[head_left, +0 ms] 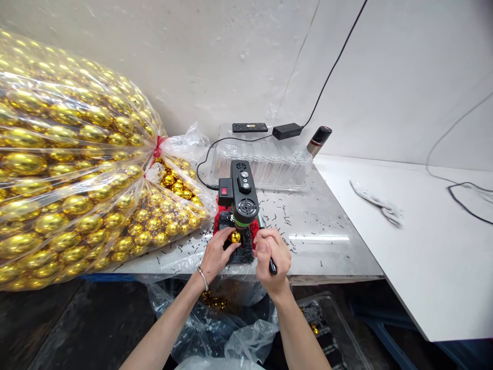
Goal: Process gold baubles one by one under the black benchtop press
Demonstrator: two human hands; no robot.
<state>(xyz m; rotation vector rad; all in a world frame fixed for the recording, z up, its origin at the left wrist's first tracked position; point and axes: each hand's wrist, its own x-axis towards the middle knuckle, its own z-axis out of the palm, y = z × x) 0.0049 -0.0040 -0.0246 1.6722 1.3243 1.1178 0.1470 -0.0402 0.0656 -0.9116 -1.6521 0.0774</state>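
Thumb and fingers of my left hand [219, 253] pinch a small shiny gold ball [235, 237] right under the head of a black bench device [244, 190]. My right hand [272, 259] is wrapped round the device's black lever handle [273, 267], whose end sticks out below the fist. A red switch [224, 190] shows on the device's left side. Its base is covered with black bits [243, 254] and some red fuzzy material [254, 228]. My fingers partly hide the ball and the spot where it meets the device.
A big clear bag of gold balls [69, 169], tied in red, fills the left. Behind the device are clear plastic trays [265, 164], a power adapter [287, 131], a remote [249, 127] and a spray can [319, 140]. A glove [379, 205] lies on the white table [435, 267].
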